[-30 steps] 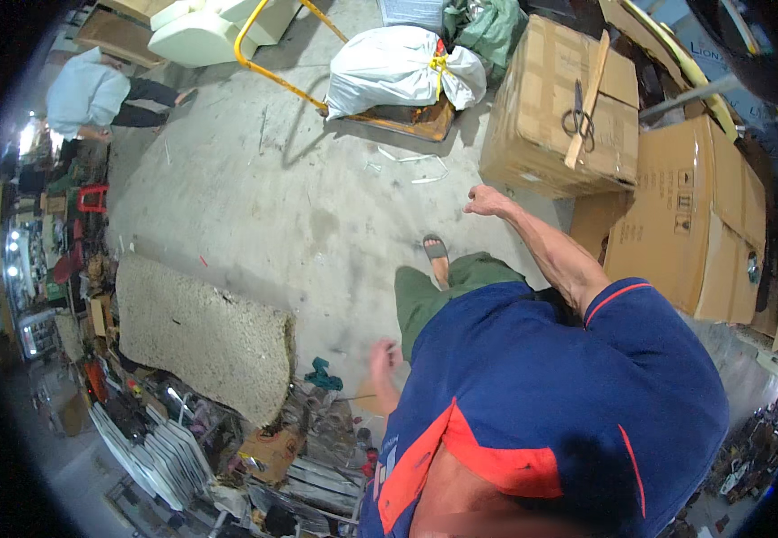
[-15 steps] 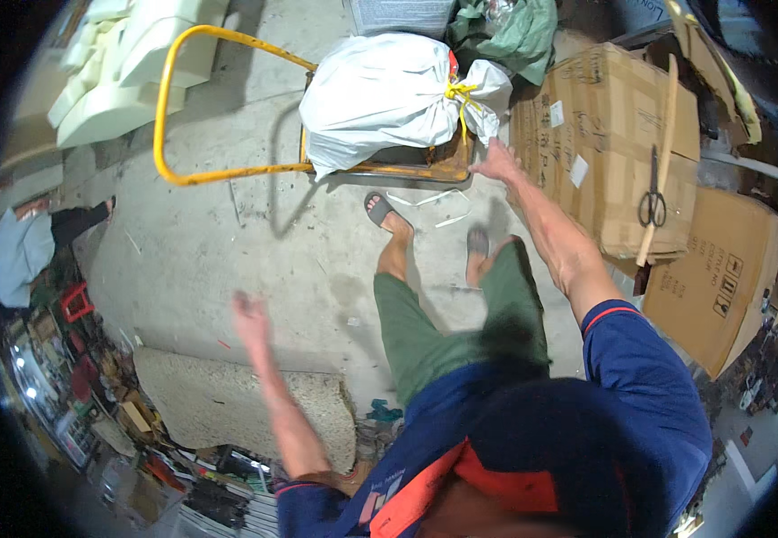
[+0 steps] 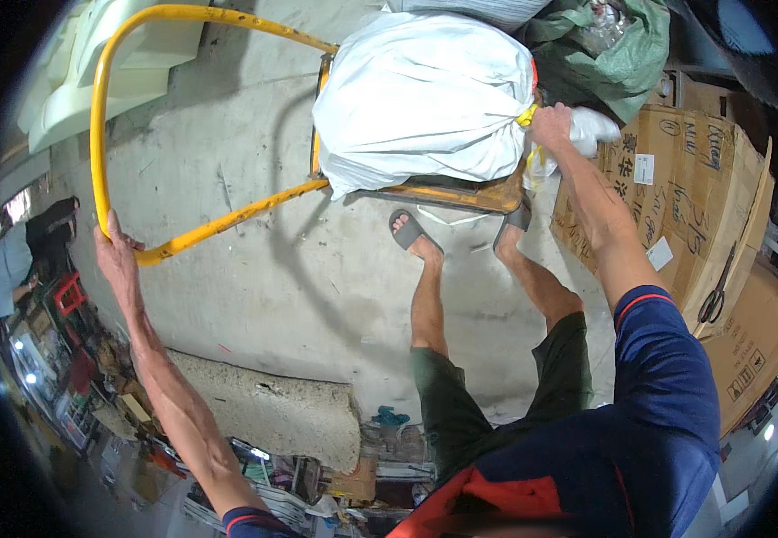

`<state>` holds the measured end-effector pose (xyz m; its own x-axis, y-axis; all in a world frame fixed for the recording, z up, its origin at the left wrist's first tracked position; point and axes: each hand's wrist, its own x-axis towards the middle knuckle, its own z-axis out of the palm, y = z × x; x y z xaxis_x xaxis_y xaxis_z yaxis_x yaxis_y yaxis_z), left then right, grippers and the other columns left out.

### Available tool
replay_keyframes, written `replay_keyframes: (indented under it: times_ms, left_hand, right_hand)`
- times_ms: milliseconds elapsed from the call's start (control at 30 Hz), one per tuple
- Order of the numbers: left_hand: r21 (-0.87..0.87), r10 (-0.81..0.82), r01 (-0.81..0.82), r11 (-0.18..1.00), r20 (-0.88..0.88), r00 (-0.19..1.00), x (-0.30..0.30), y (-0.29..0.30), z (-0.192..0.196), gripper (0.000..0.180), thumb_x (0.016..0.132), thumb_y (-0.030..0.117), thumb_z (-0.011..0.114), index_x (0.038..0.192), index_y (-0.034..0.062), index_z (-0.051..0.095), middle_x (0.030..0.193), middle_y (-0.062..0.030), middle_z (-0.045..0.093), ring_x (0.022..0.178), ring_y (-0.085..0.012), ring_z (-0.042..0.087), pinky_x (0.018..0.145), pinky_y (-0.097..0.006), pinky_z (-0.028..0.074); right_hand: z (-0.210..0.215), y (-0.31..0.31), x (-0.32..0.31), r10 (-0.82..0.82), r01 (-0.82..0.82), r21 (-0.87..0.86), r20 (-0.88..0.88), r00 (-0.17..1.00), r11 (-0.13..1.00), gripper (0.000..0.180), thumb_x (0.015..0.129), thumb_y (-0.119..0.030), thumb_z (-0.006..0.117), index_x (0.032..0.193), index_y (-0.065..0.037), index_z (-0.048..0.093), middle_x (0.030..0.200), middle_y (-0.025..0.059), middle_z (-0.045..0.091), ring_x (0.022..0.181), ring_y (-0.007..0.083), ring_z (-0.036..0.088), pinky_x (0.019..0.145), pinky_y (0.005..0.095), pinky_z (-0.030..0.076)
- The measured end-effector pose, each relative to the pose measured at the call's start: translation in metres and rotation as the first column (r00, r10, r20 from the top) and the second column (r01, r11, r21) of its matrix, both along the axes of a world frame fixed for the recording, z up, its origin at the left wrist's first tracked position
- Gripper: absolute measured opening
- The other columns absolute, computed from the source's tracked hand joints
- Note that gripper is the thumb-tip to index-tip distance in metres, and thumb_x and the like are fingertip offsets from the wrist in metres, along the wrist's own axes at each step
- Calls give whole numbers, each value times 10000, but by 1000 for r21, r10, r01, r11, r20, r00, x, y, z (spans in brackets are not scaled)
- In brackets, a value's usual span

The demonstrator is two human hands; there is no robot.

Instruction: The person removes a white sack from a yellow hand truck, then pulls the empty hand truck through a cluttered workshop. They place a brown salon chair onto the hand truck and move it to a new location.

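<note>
White woven sack (image 3: 420, 99) on the yellow hand cart (image 3: 425, 190) looks bulky, soft — right hand (image 3: 550, 125) fingers clamped at its tied neck, left hand (image 3: 116, 255) fingers wrapped around the cart handle (image 3: 98, 108).

Navy short-sleeved shirt (image 3: 649, 421) with red trim, dark green shorts (image 3: 461, 403), grey sandals (image 3: 407, 229)

I see even, soft daylight across the concrete floor (image 3: 255, 269), brightest on the white sack (image 3: 425, 99), which nearly washes out. Soft shadows fall under the yellow cart handle (image 3: 102, 108) and beside my legs. The fisheye bends edges hard — the rim goes black, and the cluttered lower left turns dim and smeared.
</note>
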<state>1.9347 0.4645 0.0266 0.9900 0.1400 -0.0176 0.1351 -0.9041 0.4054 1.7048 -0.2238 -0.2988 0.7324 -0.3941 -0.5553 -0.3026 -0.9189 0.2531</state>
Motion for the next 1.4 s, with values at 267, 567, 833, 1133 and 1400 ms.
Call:
replay_keyframes:
  times_ms: [267, 567, 833, 1133, 1400]
  left_hand:
    - [91, 112, -119, 989, 79, 990, -74, 15, 6, 451, 1018, 483, 475, 953, 38, 500, 574, -86, 576, 550, -189, 627, 567, -350, 482]
    - [54, 210, -213, 976, 54, 976, -125, 25, 9, 412, 1017, 437, 515, 952, 33, 467, 619, -116, 556, 535, -233, 578, 568, -408, 465]
    - [68, 242, -246, 967, 62, 968, -145, -3, 13, 441, 1008, 454, 517, 974, 18, 470, 631, -151, 544, 541, -344, 551, 540, -446, 445]
    - [191, 268, -272, 943, 46, 962, -60, 35, 7, 486, 1000, 490, 507, 956, 7, 487, 682, -203, 619, 613, -357, 631, 574, -465, 482]
    - [202, 168, -169, 965, 25, 985, -16, 75, -5, 493, 988, 483, 530, 956, -9, 507, 786, -282, 635, 759, -478, 621, 636, -536, 463]
  right_hand:
    - [13, 2, -45, -678, 568, 782, -273, 682, 256, 308, 777, -224, 688, 1018, -33, 689, 964, 113, 706, 864, 243, 693, 746, 401, 552]
    - [88, 109, -23, -769, 454, 761, -600, 220, -464, 318, 838, -105, 675, 1113, 22, 581, 979, 143, 672, 847, 262, 690, 765, 404, 596]
    - [199, 163, -32, -743, 538, 842, -392, 542, -52, 370, 824, -241, 725, 1085, 6, 640, 955, 79, 675, 870, 188, 643, 775, 341, 518]
    - [257, 282, -29, -628, 340, 941, -263, 732, 2, 343, 802, -194, 675, 1034, 53, 623, 865, 112, 655, 846, 249, 620, 809, 356, 480]
    - [248, 337, 34, -817, 411, 893, -369, 443, -180, 307, 798, -145, 673, 1011, 69, 622, 894, 121, 661, 789, 198, 632, 696, 339, 508]
